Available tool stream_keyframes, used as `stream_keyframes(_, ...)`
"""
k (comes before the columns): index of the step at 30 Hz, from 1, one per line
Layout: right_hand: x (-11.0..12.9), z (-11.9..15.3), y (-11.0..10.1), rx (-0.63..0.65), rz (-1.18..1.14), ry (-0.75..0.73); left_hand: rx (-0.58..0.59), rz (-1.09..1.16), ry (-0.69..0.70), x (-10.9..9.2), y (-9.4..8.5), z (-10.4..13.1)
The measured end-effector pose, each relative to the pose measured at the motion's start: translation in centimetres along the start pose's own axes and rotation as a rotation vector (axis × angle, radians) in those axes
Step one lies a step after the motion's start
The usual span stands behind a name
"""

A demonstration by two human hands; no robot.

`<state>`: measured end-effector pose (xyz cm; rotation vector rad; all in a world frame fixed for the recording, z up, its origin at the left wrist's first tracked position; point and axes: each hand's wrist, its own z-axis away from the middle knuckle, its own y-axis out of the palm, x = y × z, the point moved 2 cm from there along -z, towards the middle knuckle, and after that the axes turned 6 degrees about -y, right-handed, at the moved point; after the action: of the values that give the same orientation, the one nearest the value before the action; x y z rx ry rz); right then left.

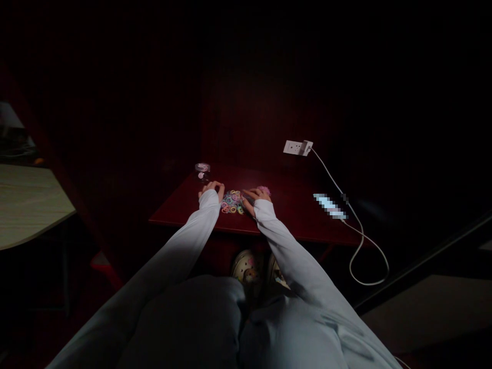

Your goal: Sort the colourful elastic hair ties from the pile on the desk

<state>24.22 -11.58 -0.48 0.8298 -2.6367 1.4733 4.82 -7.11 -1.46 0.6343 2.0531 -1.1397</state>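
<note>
A pile of small pastel hair ties (231,201) lies on the dark red table (292,220) between my two hands. My left hand (212,188) rests at the left edge of the pile, its fingers apart and slightly curved, with nothing visible in them. At the right edge, my right hand (257,197) has its fingers stretched toward the pile and its thumb apart. Just behind the right hand sits a pink fluffy bunch (264,190), partly covered by it. A clear jar (202,172) stands beyond my left hand.
A white charger is plugged into a wall socket (292,147). Its white cable (361,230) loops over the table's right side to a blurred-out device (330,206). Farther left is a light wooden table (31,205). Clogs (248,267) show below the front edge.
</note>
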Motion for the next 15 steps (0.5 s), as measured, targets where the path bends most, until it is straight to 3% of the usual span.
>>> stream_keyframes(8, 4.2, -1.8, 1.7, 0.108, 0.13, -0.056, 0.05, -0.047, 0.003, -0.1, 0.1, 0.0)
stream_keyframes(15, 4.2, -2.8, 2.5, 0.226, 0.143, -0.033, 0.092, -0.063, -0.012, -0.5, 0.0, 0.2)
